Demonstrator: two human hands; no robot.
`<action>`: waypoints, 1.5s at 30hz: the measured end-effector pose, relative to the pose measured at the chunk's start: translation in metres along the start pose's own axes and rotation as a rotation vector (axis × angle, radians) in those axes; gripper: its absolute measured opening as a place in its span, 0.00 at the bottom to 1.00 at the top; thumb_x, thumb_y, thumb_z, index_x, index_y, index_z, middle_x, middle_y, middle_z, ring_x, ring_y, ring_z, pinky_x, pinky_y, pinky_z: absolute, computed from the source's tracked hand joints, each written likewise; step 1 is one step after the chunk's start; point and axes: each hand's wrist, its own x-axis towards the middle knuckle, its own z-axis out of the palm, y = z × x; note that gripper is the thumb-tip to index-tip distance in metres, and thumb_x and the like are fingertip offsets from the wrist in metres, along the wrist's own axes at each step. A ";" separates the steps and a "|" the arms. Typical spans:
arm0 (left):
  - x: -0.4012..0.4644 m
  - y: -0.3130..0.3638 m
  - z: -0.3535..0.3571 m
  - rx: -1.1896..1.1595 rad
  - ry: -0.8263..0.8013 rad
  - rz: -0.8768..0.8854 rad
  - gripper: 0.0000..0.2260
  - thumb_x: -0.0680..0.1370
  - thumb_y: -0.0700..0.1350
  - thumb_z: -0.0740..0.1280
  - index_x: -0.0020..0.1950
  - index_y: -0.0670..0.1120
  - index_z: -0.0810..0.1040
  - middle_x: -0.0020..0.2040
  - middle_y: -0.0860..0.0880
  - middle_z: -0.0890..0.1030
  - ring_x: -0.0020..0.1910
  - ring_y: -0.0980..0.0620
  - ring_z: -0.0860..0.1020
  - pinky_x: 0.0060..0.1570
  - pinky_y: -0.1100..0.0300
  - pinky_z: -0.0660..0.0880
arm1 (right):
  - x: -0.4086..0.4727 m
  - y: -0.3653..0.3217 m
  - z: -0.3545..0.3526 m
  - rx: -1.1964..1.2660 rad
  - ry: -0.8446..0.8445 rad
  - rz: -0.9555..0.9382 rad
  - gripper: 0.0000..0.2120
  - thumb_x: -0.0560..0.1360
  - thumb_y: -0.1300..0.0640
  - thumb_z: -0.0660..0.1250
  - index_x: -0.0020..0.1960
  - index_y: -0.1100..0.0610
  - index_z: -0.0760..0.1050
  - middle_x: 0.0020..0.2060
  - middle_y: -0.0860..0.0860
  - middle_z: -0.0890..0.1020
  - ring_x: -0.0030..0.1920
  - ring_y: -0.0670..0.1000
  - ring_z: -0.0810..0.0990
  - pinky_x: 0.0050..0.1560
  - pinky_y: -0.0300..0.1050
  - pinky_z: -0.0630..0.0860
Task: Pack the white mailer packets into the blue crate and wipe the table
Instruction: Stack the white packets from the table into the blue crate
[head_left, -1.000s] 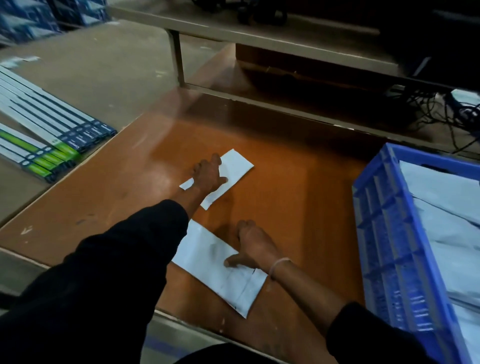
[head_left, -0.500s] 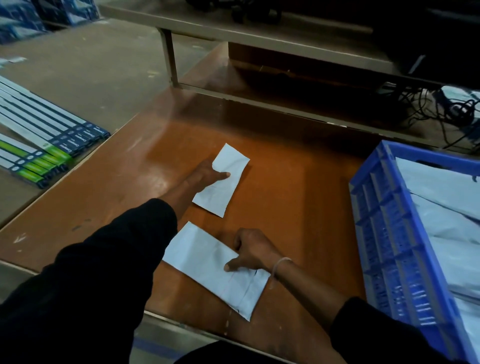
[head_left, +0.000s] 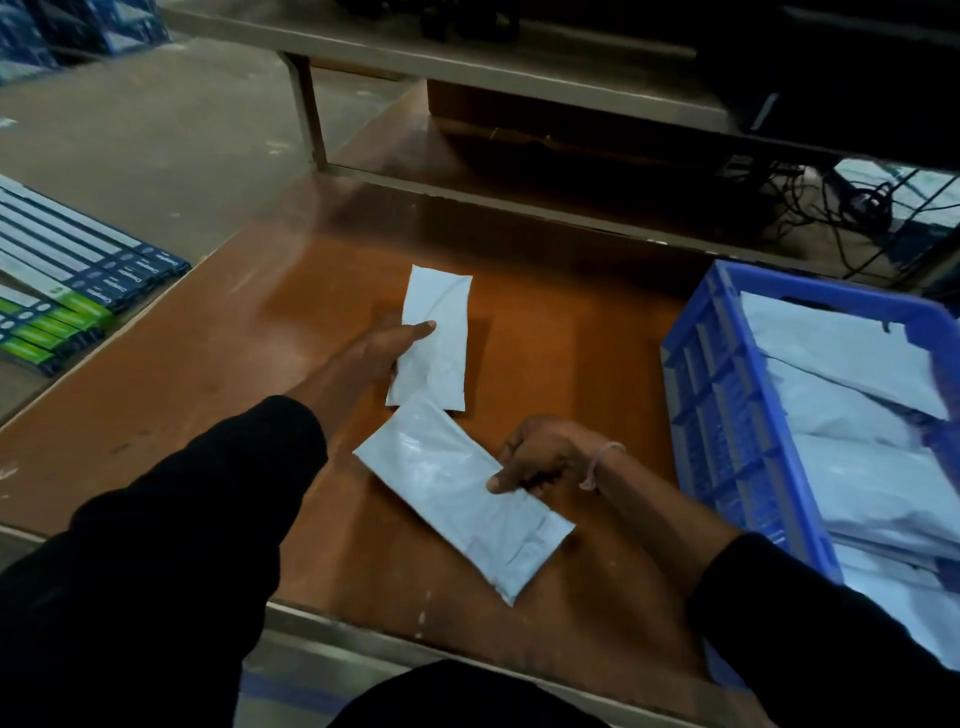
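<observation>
Underneath, brown table (head_left: 571, 364) beside concrete floor (head_left: 156, 130).

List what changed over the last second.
The left hand, which pressed flat on the far white plastic mailer packet, now grips it, turned lengthwise and nearer the near packet. The right hand went from pressing to pinching that one. The blue plastic crate stayed put.

- Bare brown table (head_left: 571, 364) lay open between the two held packets and the blue crate (head_left: 727, 415), room enough for a hand to cross.
- The crate's near wall stood upright along that gap, with white packets (head_left: 857, 467) heaped inside it.
- Beyond, a low shelf rail (head_left: 519, 195) barred the far edge.
- Left of the left hand (head_left: 384, 348), the tabletop ran bare to its edge.
</observation>
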 end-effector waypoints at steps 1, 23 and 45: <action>0.023 -0.010 -0.003 -0.045 -0.020 -0.001 0.29 0.65 0.73 0.75 0.63 0.65 0.78 0.59 0.61 0.84 0.54 0.52 0.86 0.48 0.47 0.83 | -0.008 0.003 -0.011 -0.003 0.012 -0.007 0.12 0.67 0.57 0.81 0.44 0.63 0.81 0.30 0.56 0.78 0.24 0.49 0.72 0.27 0.39 0.70; -0.101 0.115 0.228 -0.210 -0.365 0.380 0.33 0.75 0.58 0.72 0.75 0.43 0.69 0.67 0.41 0.80 0.64 0.41 0.81 0.62 0.44 0.79 | -0.141 0.070 -0.161 0.758 0.565 -0.215 0.13 0.71 0.66 0.75 0.52 0.71 0.79 0.49 0.63 0.84 0.43 0.56 0.86 0.37 0.45 0.83; -0.184 0.200 0.420 0.811 -0.657 0.733 0.17 0.71 0.49 0.81 0.56 0.46 0.84 0.52 0.50 0.87 0.51 0.49 0.86 0.53 0.47 0.83 | -0.347 0.233 -0.233 -0.717 0.742 -0.249 0.27 0.64 0.41 0.79 0.58 0.48 0.76 0.52 0.50 0.80 0.52 0.53 0.77 0.53 0.50 0.75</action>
